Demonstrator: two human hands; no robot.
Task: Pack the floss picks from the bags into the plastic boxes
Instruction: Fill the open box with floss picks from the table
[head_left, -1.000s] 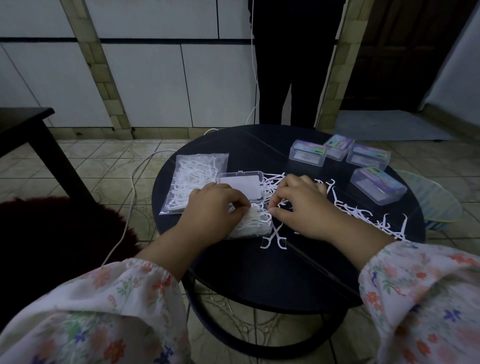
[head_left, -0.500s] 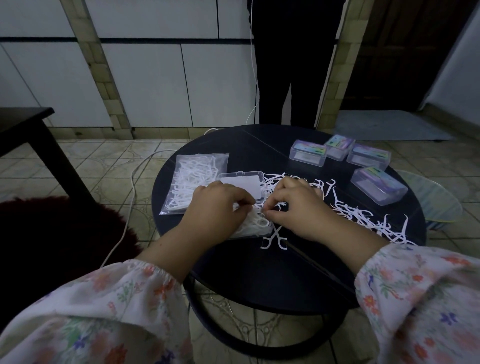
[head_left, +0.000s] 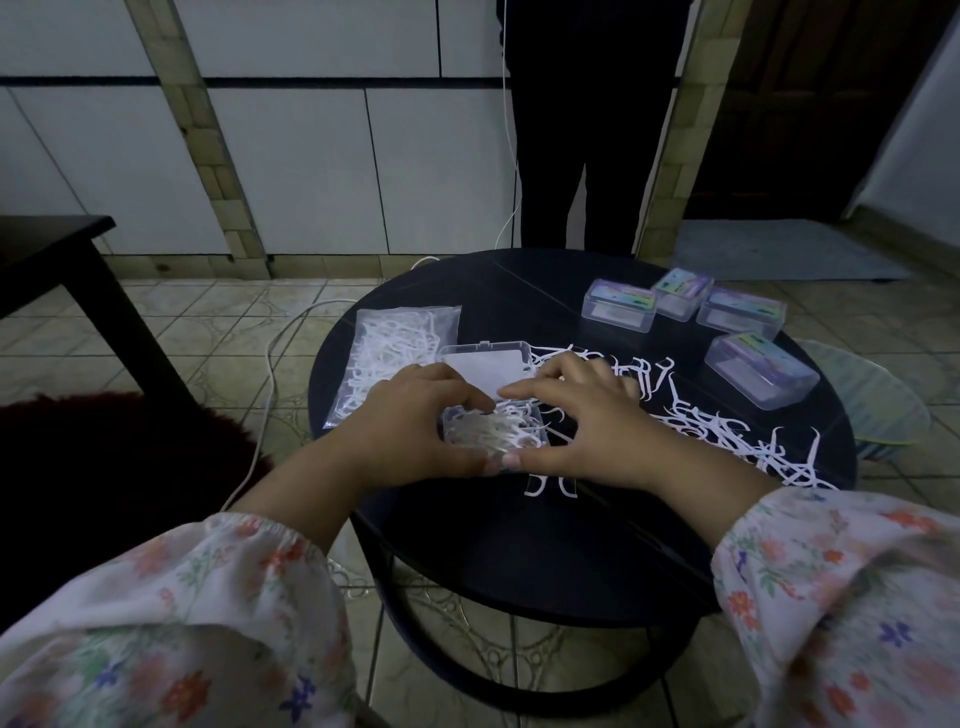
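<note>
Now both hands, left hand (head_left: 415, 421) and right hand (head_left: 587, 421), cupping open box (head_left: 493, 431).

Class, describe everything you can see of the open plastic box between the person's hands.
The open plastic box is clear, rectangular and shallow, lying flat on the round dark table. Its hinged lid, with a white label inside, is swung back away from the person. The base holds a jumble of white floss picks. The left hand and right hand flank it, thumbs meeting at its near edge.
</note>
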